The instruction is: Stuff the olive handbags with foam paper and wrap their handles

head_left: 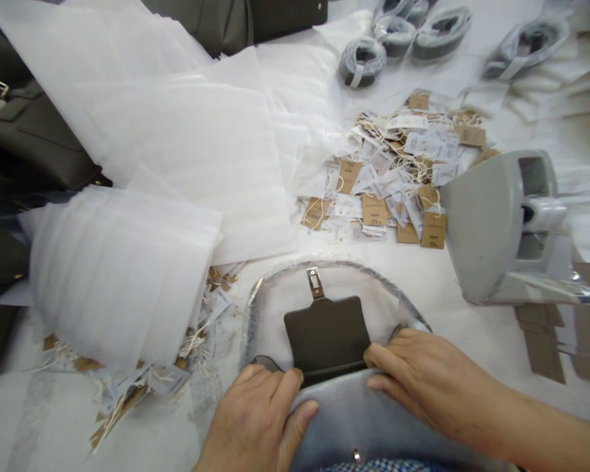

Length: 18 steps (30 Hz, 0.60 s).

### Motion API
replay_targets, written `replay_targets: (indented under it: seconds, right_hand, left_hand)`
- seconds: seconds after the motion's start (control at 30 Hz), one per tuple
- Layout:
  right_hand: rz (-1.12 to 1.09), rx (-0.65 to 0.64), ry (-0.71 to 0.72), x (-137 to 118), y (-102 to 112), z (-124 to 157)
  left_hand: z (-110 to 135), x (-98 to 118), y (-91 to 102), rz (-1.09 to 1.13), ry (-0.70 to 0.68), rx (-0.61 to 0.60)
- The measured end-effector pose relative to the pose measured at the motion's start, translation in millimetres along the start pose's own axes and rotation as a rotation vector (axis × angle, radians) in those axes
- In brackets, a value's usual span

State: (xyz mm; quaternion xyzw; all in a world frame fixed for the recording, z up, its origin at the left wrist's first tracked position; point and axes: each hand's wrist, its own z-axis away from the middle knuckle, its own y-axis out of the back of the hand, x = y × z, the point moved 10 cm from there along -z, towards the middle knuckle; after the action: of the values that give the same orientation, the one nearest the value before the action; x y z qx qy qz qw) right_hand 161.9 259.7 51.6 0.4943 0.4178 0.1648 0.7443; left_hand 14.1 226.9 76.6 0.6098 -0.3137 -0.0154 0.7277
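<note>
A dark olive handbag [356, 419] lies at the near edge of the table, its closure flap [327, 337] with a metal clasp [315, 283] folded away from me. A plastic-wrapped handle [275, 278] arcs over the flap. My left hand [258, 419] rests on the bag's top edge at the left, fingers curled over it and thumb on the bag's front. My right hand [423, 380] presses the top edge at the right, fingers bent beside the flap.
Stacks of white tissue sheets [122, 275] lie at left and centre. A heap of brown and white price tags [398, 177] sits behind the bag. A grey tape dispenser [501, 226] stands right. Wrapped straps [364, 60] lie far back; dark bags [29, 124] at left.
</note>
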Motion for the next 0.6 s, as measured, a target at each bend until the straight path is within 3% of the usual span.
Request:
replay_targets:
  seconds: [0.1, 0.23, 0.3, 0.6]
  right_hand:
    - [0.021, 0.081, 0.033, -3, 5, -1]
    - [0.124, 0.279, 0.059, -16, 23, 7]
    - [0.148, 0.306, 0.034, -20, 25, 10]
    - [0.105, 0.033, -0.101, -2, -13, -5]
  left_hand:
    - [-2, -3, -4.9, -0.02, 0.003, -0.011]
    - [0, 0, -7.5, -0.044, -0.049, -0.019]
    - [1, -1, -8.0, -0.04, -0.049, -0.031]
    - [-5, -14, -12.7, -0.097, 0.069, -0.007]
